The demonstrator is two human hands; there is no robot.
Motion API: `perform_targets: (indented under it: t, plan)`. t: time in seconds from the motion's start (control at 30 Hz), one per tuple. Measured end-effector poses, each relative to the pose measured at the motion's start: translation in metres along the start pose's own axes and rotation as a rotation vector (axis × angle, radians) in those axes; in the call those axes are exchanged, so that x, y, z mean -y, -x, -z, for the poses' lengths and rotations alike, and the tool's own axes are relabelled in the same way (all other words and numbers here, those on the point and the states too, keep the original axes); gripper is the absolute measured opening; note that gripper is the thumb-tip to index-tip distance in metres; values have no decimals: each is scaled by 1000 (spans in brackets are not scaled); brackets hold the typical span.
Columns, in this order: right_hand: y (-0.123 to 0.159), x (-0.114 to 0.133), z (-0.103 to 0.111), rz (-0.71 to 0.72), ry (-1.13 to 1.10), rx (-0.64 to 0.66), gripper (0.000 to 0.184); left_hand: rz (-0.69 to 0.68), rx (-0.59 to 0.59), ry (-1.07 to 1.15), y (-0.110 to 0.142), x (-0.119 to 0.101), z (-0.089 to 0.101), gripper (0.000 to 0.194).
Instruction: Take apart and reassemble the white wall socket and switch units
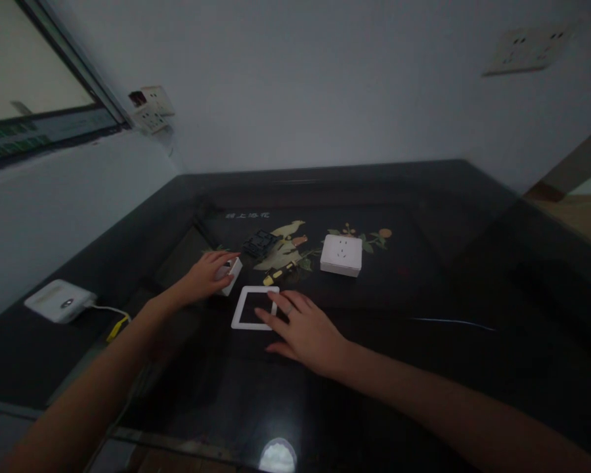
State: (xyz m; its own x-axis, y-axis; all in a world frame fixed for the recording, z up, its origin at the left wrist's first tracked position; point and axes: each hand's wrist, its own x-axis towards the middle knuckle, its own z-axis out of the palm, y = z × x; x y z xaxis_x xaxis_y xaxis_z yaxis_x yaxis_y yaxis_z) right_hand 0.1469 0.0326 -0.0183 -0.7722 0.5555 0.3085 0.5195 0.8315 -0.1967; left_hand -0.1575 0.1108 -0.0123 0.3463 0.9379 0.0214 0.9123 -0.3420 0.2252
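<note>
My left hand (207, 274) is closed round a white socket box (234, 276), its thumb at the near side and fingers over the top. Right of it lies a white square frame (257, 326), flat on the dark tabletop. My right hand (303, 326) is over the frame's right side, fingers spread. A fingertip reaches across the opening, and the thumb is apart from the frame. Behind the frame lies a yellow-and-black tool (280, 272), perhaps a screwdriver or utility knife. A black slotted part (260, 243) lies beyond my left hand.
A white box with a socket face (342, 253) stands on the glossy black table (398, 381), right of the tool. At the left lies a white device (59, 300) with a cable and a yellow tag (117, 329). Wall sockets (529, 49) are at the back right.
</note>
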Motion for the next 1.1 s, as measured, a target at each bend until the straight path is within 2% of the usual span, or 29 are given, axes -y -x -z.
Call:
perform_targets:
  t: [0.07, 0.17, 0.27, 0.33, 0.4, 0.5, 0.6, 0.63, 0.73, 0.8, 0.93, 1.0, 1.07, 1.1]
  plan:
    - [5, -26, 19, -63, 7, -42, 56, 6, 21, 17, 5, -1, 1, 62]
    - [13, -80, 39, -245, 27, -120, 57, 34, 31, 39, 11, -6, 5, 63]
    - [20, -129, 39, -365, 1, -131, 77, 73, -23, 57, 8, -19, 13, 61]
    - [23, -148, 34, -394, -31, -119, 77, 67, -90, 83, 1, -36, 21, 55]
    - [26, -155, 29, -409, -59, -125, 70, 19, -157, 130, -9, -62, 26, 46]
    - [32, -152, 29, -434, -99, -151, 67, -86, -231, 241, -20, -112, 18, 35]
    - [41, -139, 34, -482, -158, -173, 67, -159, -262, 363, -19, -166, -14, 37]
    - [45, -132, 35, -503, -185, -181, 67, -173, -265, 397, -15, -182, -27, 49]
    - [54, -102, 33, -558, -297, -208, 63, -208, -263, 564, 1, -217, -59, 106]
    - [57, -76, 31, -579, -387, -218, 59, -191, -306, 634, 9, -227, -67, 120]
    - [57, -35, 36, -528, -558, -179, 60, -293, -509, 628, 15, -218, -60, 108]
    - [54, -37, 45, -415, -666, -122, 58, -354, -564, 667, 16, -210, -54, 105]
    - [46, -55, 53, -357, -691, -87, 52, -350, -529, 772, 17, -204, -53, 107]
    - [39, -69, 55, -365, -664, -97, 56, -333, -480, 834, 18, -203, -55, 107]
